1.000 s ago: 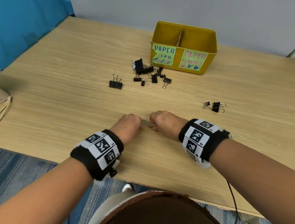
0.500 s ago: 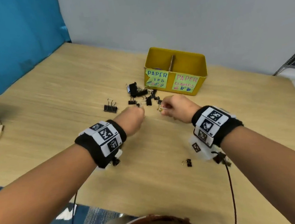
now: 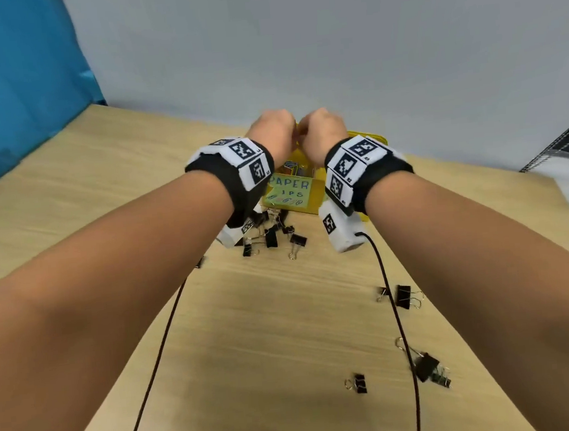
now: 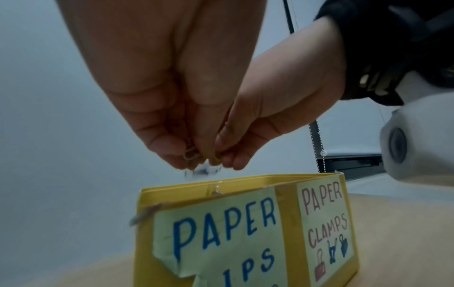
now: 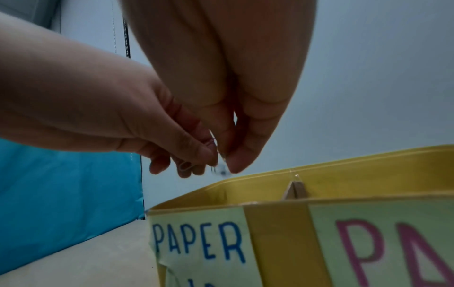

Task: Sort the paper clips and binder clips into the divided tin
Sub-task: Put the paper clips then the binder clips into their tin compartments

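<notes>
The yellow divided tin point(image 3: 370, 136) stands at the table's far side, with a "PAPER ...IPS" label point(image 4: 221, 229) on the left half and a "PAPER CLAMPS" label point(image 4: 324, 223) on the right. Both hands hover close together above the left compartment. My left hand point(image 3: 274, 130) pinches a grey paper clip point(image 4: 190, 155) in its fingertips. My right hand point(image 3: 323, 126) pinches a yellowish paper clip point(image 4: 217, 159). A blurred clip point(image 5: 222, 171) shows just under the right fingertips; whether it is held or falling I cannot tell. Coloured paper clips point(image 3: 292, 166) lie inside the left compartment.
Several black binder clips point(image 3: 271, 233) lie in a pile just in front of the tin. More binder clips point(image 3: 403, 296) are scattered on the right of the wooden table point(image 3: 269, 337), nearer me. Thin cables point(image 3: 157, 346) hang from both wrists. A blue panel point(image 3: 17, 84) stands at the left.
Both hands have lifted from the table's near part and travelled forward, past the binder clip pile, to above the tin's left compartment. My head has come forward too.
</notes>
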Available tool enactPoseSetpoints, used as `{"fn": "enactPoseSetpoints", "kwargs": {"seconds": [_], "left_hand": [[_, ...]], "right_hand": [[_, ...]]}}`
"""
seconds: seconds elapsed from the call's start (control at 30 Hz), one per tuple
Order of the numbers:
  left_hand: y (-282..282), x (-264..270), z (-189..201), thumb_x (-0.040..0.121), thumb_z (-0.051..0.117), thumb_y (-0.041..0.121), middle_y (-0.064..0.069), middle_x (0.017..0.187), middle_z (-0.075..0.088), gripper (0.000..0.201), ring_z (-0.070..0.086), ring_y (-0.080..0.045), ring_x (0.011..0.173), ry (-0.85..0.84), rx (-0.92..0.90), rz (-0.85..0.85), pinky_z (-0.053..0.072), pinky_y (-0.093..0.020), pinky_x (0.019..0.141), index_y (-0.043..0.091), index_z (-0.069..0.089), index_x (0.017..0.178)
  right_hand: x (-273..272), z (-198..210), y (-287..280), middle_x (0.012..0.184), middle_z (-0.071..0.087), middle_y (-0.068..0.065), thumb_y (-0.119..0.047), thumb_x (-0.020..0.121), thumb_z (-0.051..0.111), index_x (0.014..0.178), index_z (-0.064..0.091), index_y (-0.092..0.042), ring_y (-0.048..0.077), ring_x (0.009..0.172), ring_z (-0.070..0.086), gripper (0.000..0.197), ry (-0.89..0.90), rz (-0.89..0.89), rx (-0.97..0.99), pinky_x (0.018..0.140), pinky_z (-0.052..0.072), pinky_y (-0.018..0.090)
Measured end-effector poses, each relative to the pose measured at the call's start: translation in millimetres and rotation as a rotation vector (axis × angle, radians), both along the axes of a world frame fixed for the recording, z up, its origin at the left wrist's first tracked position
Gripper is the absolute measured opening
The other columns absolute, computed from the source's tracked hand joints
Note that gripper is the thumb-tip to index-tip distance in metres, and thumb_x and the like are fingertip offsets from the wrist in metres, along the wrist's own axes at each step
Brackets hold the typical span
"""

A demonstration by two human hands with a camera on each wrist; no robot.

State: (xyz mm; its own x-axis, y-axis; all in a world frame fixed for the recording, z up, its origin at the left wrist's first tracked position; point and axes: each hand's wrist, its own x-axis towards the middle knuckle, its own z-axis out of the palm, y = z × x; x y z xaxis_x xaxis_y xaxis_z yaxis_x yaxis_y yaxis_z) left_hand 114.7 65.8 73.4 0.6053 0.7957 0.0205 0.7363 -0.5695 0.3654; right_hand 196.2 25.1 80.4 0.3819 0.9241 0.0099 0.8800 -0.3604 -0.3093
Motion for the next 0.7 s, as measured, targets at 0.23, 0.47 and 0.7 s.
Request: {"fn": "enactPoseSetpoints", "kwargs": {"seconds": [0.23,0.47,0.7], "left_hand": [[0.1,-6.6,-9.6,0.094,0.044,0.027,-0.022,0.123,0.051,0.036,0.046,-0.038,0.118,0.134,-0.006,-0.033,0.039,-0.043,0.099,0.004,0.064,0.112],[-80.2,-26.8,-5.7,0.085,0.056,0.021,-0.007,0.098,0.053,0.019,0.054,-0.03,0.103,-0.173,0.057,-0.174,0.046,-0.035,0.085,0.011,0.061,0.101],[-185.3,-38.9,-52.3,0.069,0.076,0.04,-0.002,0.121,0.046,0.072,0.046,-0.016,0.099,0.46,-0.42,-0.738,0.043,-0.028,0.085,0.019,0.042,0.129]], "right_hand": [[7.0,-2.5,-9.8,0.14,0.053,0.01,0.001,0.093,0.038,0.134,0.053,-0.012,0.026,0.129,0.05,0.046,0.111,0.066,-0.127,0.103,0.04,0.029],[11.2,7.4,-63.2,0.122,0.067,0.005,-0.001,0.088,0.047,0.12,0.064,-0.01,0.017,0.115,0.059,0.037,0.226,0.08,0.099,0.095,0.039,0.017],[20.4,-18.2,-177.8,0.136,0.053,0.005,-0.03,0.076,0.073,0.138,0.046,-0.021,0.022,0.114,0.052,0.068,-0.099,0.252,-0.783,0.09,0.046,0.03]]}}
